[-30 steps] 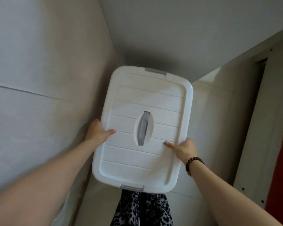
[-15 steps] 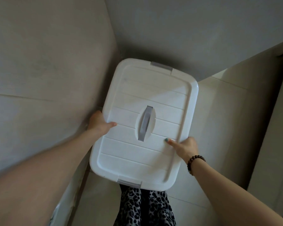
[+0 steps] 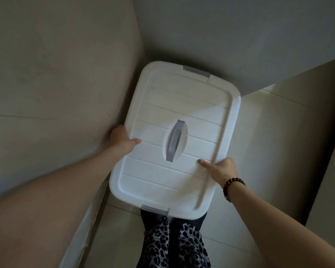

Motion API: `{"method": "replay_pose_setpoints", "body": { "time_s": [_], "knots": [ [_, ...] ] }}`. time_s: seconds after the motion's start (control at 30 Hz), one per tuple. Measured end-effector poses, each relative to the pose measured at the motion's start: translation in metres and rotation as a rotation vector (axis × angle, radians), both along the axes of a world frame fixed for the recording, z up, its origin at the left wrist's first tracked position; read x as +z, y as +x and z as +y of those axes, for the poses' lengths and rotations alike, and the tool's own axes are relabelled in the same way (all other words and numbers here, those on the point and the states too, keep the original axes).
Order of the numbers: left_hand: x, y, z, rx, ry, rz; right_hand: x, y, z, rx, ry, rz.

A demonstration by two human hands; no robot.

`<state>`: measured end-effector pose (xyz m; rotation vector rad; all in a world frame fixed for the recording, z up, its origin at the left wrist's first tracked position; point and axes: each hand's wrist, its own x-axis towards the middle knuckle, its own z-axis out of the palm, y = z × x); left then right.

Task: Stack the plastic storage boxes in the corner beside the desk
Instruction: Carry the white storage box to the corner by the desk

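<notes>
Hands grip a white lidded storage box (image 3: 174,136) by its long sides: left hand (image 3: 122,139), right hand (image 3: 220,170), thumbs on the lid.

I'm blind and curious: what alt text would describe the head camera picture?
A left hand and right hand grip a white storage box by its long edges, thumbs on top, near a wall corner above a tiled floor. A grey handle sits at its centre; a bead bracelet circles the right wrist.
</notes>
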<state>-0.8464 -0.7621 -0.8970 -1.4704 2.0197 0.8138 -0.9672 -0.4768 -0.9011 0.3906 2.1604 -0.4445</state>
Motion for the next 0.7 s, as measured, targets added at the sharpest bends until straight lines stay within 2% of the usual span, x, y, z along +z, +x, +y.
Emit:
{"method": "replay_pose_setpoints", "body": {
  "time_s": [0.43, 0.7],
  "knots": [
    [-0.006, 0.003, 0.000, -0.009, -0.022, -0.004, -0.008, 0.004, -0.001, 0.102, 0.037, 0.031],
    [0.000, 0.013, 0.015, -0.048, -0.066, 0.015, 0.006, 0.004, -0.002, 0.195, 0.040, -0.060]
  ]
}}
